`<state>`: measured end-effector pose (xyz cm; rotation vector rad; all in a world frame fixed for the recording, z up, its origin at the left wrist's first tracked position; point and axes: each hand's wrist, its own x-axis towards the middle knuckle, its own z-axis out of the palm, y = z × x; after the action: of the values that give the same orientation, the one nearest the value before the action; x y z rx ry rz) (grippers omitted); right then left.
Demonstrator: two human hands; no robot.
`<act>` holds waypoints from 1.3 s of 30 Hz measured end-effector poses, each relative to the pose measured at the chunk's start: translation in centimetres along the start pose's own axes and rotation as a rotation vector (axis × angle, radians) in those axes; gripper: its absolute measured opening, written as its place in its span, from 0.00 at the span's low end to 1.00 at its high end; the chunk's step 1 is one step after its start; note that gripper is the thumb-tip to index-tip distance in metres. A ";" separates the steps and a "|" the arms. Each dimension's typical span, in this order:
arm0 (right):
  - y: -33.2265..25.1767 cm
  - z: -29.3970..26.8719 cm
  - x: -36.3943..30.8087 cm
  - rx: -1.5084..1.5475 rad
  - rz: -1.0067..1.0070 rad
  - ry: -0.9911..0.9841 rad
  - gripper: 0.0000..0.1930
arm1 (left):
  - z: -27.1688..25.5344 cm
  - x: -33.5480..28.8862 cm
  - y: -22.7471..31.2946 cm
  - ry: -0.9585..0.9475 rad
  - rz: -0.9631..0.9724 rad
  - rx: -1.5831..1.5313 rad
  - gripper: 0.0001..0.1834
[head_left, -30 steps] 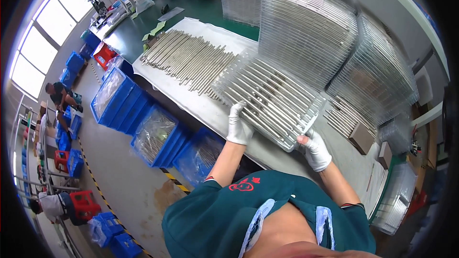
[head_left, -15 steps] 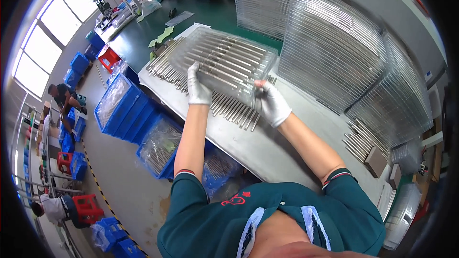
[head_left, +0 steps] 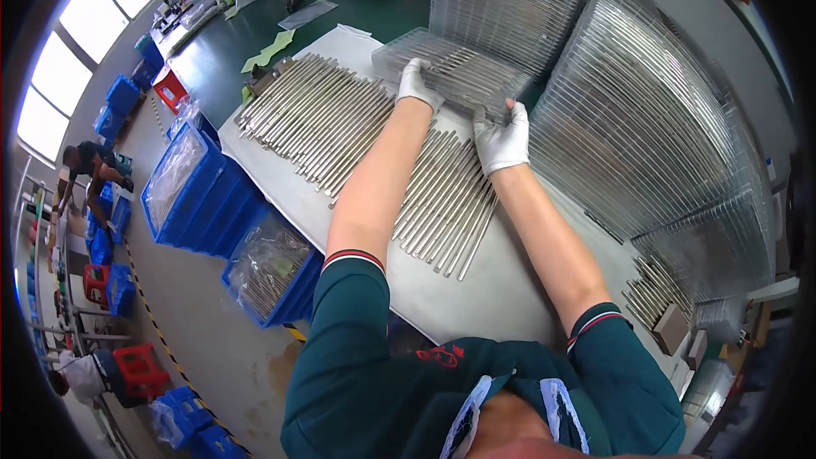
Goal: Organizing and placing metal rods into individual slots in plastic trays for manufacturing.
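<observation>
Between my gloved hands is a clear plastic tray (head_left: 476,76) with several metal rods lying in it. My left hand (head_left: 419,87) grips its near left side, thumb over the edge. At the near right corner, my right hand (head_left: 503,138) is closed on the tray, its fingers partly hidden. The tray is at the far side of the table, in front of a tall stack of similar trays (head_left: 501,0). Below my forearms a wide row of loose metal rods (head_left: 314,119) lies side by side on the white tabletop (head_left: 527,242).
More tall tray stacks (head_left: 629,102) stand along the right. A smaller group of rods (head_left: 659,289) lies near a brown block (head_left: 671,329). Blue bins (head_left: 191,195) with plastic-wrapped contents stand left of the table. Green paper (head_left: 268,53) lies on the green surface beyond. Two people work far left.
Both hands have carried the tray away from me and rightward, toward the far stack. The loose rods beneath it are now uncovered. The view has shifted somewhat.
</observation>
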<state>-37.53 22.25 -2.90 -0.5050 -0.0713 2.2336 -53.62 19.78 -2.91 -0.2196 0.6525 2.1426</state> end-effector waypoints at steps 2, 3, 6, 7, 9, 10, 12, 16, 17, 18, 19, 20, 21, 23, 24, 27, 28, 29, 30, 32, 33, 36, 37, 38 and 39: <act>0.0 -0.7 -0.3 0.012 0.008 0.032 0.07 | -0.4 0.0 -0.6 0.003 -0.038 -0.018 0.14; 0.1 -0.9 -0.4 0.030 0.019 0.050 0.07 | -0.4 0.0 -0.7 0.026 -0.047 0.011 0.13; 0.2 -1.0 -0.8 0.055 0.016 0.099 0.08 | 0.0 -0.7 -0.7 0.023 -0.079 0.075 0.12; 0.3 -0.8 -0.7 0.083 0.014 0.058 0.11 | 0.1 -0.7 -0.7 -0.015 -0.088 0.115 0.12; -0.2 -0.7 -0.9 0.055 0.012 0.046 0.14 | 0.4 -0.7 -1.2 0.043 -0.069 0.153 0.11; -0.2 -0.5 -1.1 0.034 0.015 0.017 0.16 | 0.4 -0.6 -1.4 0.089 -0.038 0.199 0.11; 0.0 -0.7 -1.6 -0.009 -0.017 -0.020 0.19 | -0.1 0.1 -1.7 0.082 -0.035 0.242 0.11; -1.2 -0.6 -3.6 -0.022 0.116 0.064 0.19 | 0.2 0.2 -2.5 0.024 -0.054 0.304 0.13; -1.5 -0.9 -4.8 -0.041 0.169 0.118 0.20 | 0.3 -0.2 -2.7 0.059 -0.028 0.407 0.14; -2.0 -1.0 -6.3 -0.043 0.162 0.126 0.20 | 0.4 -0.5 -3.0 0.093 -0.003 0.511 0.15; -1.8 -0.7 -8.7 -0.179 0.218 -0.057 0.23 | -0.8 0.2 -2.3 0.045 0.009 0.379 0.17; -2.5 -0.8 -10.8 -0.317 0.249 -0.226 0.26 | -0.8 0.2 -2.6 0.050 -0.010 0.375 0.17; -3.6 -1.0 -12.9 -0.323 0.243 -0.206 0.26 | -0.5 -0.3 -2.6 0.099 -0.001 0.366 0.16; -6.2 -1.3 -16.4 -0.911 0.286 -0.449 0.28 | -0.8 0.5 -2.2 0.138 0.060 0.341 0.17; -7.6 -2.3 -17.5 -1.005 0.305 -0.471 0.28 | -0.3 0.4 -2.7 0.136 0.052 0.335 0.17; -10.1 -5.0 -20.2 -1.164 0.318 -0.447 0.27 | 0.5 0.1 -3.2 0.122 0.080 0.330 0.20; -10.4 -5.6 -20.9 -1.225 0.304 -0.406 0.26 | 0.3 0.1 -3.0 0.122 0.082 0.330 0.20; -10.7 -6.3 -21.4 -1.226 0.305 -0.406 0.26 | -0.1 0.5 -3.0 0.128 0.066 0.332 0.20; -10.8 -6.8 -21.8 -1.241 0.290 -0.351 0.26 | -0.6 0.8 -2.8 0.135 0.052 0.335 0.21; -10.9 -7.3 -22.3 -1.256 0.270 -0.317 0.26 | -1.7 2.4 -2.4 0.098 0.068 0.325 0.22; -10.9 -7.7 -22.4 -1.290 0.230 -0.319 0.25 | -1.5 2.5 -2.4 0.113 0.064 0.343 0.22; -11.0 -9.2 -22.6 -1.302 0.167 -0.335 0.23 | 0.0 0.3 -2.5 0.132 0.034 0.394 0.26; -11.2 -9.3 -22.7 -1.303 0.156 -0.338 0.23 | 1.4 -1.7 -2.1 0.165 0.032 0.644 0.28; -11.1 -9.5 -22.7 -1.302 0.156 -0.358 0.22 | 2.0 -3.1 -1.0 0.211 0.046 0.892 0.30; -11.0 -9.7 -22.6 -1.255 0.167 -0.360 0.23 | 1.6 -3.0 0.5 0.090 -0.044 0.808 0.30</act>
<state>-12.79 11.54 -1.90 -0.7334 -1.7195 2.1768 -52.06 18.28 -0.28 0.1123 1.4790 1.6737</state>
